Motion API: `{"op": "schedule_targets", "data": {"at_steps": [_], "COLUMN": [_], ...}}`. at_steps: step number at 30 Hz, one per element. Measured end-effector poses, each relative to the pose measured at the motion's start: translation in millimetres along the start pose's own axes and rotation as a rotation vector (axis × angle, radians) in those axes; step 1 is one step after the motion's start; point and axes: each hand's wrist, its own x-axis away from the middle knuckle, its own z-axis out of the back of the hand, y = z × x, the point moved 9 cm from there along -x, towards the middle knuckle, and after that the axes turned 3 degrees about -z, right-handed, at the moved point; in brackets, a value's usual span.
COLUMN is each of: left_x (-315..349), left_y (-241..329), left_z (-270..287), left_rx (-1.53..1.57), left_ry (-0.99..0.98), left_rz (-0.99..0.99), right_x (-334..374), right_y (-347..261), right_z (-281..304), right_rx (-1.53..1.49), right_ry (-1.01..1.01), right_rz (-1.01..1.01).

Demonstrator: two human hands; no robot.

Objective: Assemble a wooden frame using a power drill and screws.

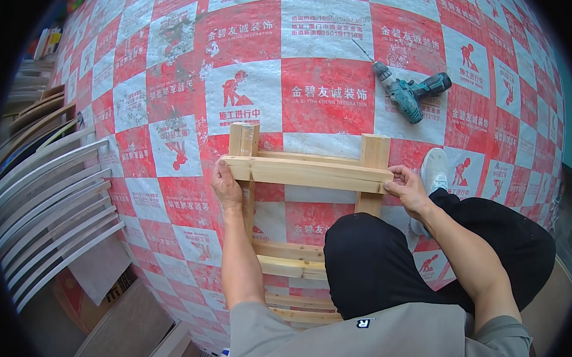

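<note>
A pale wooden slat (308, 172) lies crosswise over two wooden uprights, the left one (243, 139) and the right one (375, 150). My left hand (227, 186) is closed on the slat's left end, with the thumb on top. At its right end my right hand (406, 188) pinches the slat between thumb and fingers. Just behind it, another crosspiece (310, 157) shows partly. Lower crosspieces (290, 266) of the same wooden frame run toward me, partly hidden by my knee and shirt.
A teal cordless drill (413, 95) with a long bit lies on the red-and-white checked floor covering (323, 78), beyond my right hand. Stacked boards and pale strips (57, 207) line the left side. My bent knee (366, 258) is close to the frame, and my white shoe (434, 171) is at its right.
</note>
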Motion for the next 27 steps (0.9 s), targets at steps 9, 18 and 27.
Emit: {"op": "schedule_targets", "data": {"at_steps": [9,18,27], "left_x": [0.2,2.6,4.7], "left_y": [6.7,10.0,13.7], "left_z": [0.5,-1.5,-6.1], "left_rx": [-0.058,-0.086,-0.096], "left_ry": [0.041,0.026,0.057], "left_rz": [-0.018,-0.016,0.033], "right_x": [1.0,-1.1,-0.8], "right_y": [-1.2,-0.8,1.5], "right_z": [1.5,3.5,6.9], "right_rx": [-0.014,-0.004,0.014], "right_ry": [0.003,-0.015,0.013], "right_rz": [-0.04,-0.046,-0.03]}}
